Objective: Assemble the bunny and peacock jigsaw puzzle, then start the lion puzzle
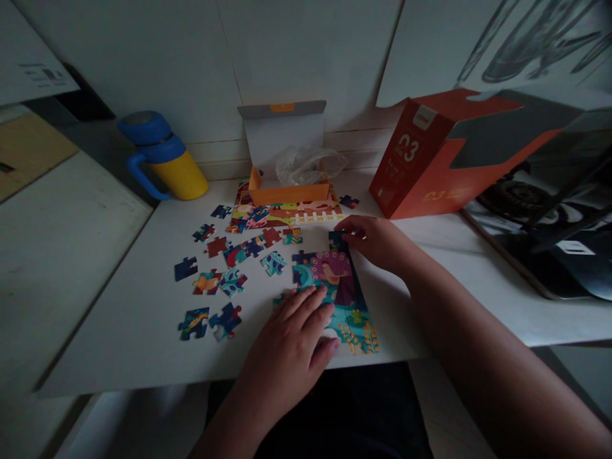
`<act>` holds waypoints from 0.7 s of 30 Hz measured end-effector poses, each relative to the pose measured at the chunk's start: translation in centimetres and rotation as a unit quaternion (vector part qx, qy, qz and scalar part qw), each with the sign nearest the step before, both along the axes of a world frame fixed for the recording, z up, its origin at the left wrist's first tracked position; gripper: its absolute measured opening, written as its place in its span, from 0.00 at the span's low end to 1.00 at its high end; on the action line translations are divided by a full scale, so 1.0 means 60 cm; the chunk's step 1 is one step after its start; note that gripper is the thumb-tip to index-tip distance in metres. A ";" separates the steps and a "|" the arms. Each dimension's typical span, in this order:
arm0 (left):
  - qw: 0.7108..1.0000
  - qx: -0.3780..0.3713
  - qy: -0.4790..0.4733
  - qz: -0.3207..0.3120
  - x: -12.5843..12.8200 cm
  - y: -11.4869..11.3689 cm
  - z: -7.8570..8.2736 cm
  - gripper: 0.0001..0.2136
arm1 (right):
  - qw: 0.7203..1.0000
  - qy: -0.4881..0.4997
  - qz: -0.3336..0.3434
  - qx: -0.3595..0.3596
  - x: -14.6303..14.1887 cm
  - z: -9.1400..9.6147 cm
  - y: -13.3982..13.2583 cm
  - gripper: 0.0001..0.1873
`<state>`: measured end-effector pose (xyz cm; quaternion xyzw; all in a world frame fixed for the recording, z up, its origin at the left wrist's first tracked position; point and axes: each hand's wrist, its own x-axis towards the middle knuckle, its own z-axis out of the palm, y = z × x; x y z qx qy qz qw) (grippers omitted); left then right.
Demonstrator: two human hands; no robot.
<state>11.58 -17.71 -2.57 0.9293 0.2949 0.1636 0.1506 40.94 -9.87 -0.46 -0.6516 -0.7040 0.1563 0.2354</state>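
Note:
A partly joined jigsaw puzzle (pixel 342 280) with a purple peacock-like figure lies on the white table. My left hand (pixel 299 325) rests flat on its lower left part, fingers stretched out, hiding some of it. At the top edge, my right hand (pixel 373 239) pinches a dark blue puzzle piece (pixel 336 240) between thumb and fingers; the piece touches or lies very near the joined part. Loose puzzle pieces (pixel 233 282) are scattered left of the puzzle, among them a teal leafy piece (pixel 274 263) and a dark blue piece (pixel 185 268).
An open orange box (pixel 289 194) holding a clear plastic bag (pixel 306 167) stands on a colourful picture sheet (pixel 315 213). A blue and yellow flask (pixel 179 172) is back left. A large orange carton (pixel 425 159) stands back right, beside a black stove (pixel 564 255).

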 end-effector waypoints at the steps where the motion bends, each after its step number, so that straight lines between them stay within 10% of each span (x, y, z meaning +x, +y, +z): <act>1: 1.000 0.000 0.000 0.000 0.000 0.000 0.000 0.21 | 1.000 -0.006 0.001 0.002 0.000 0.000 0.001 0.13; 21: 1.000 0.016 0.005 -0.001 0.002 0.000 -0.001 0.21 | 0.998 -0.056 0.022 -0.002 0.004 -0.018 0.005 0.11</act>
